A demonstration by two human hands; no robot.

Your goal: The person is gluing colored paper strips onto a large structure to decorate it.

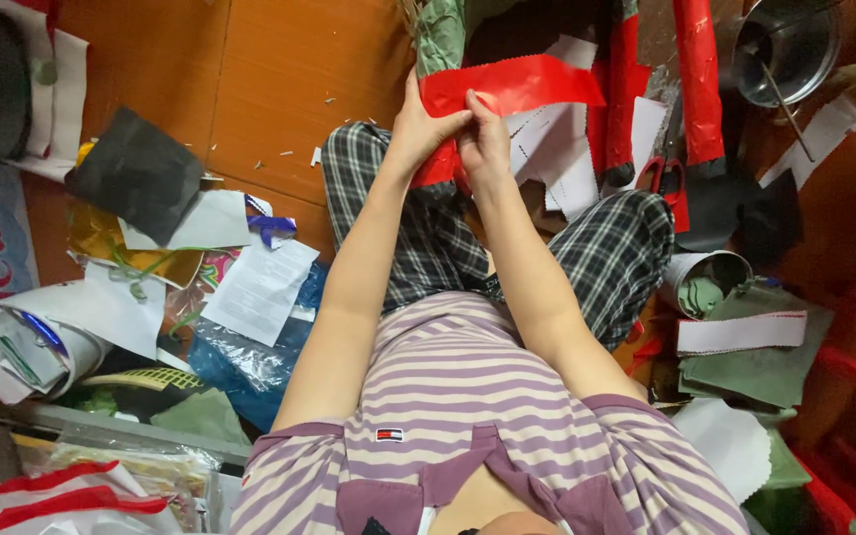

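I sit cross-legged on an orange floor in checked trousers. My left hand (422,124) and my right hand (484,139) both pinch a strip of red fabric (522,87) with zigzag-cut edges, held just above my knees. The left hand grips the strip's left end and the right hand holds it right beside that. Under the strip lie white zigzag-cut scraps (557,163). Part of the strip is hidden behind my hands.
Red-handled scissors (661,178) lie right of my knee, near red rolls (697,79) and a metal pot (790,45). A small tin (702,282), green felt (760,362) and a white strip (740,332) lie right. Papers (260,287), dark fabric (136,173) and plastic bags clutter the left.
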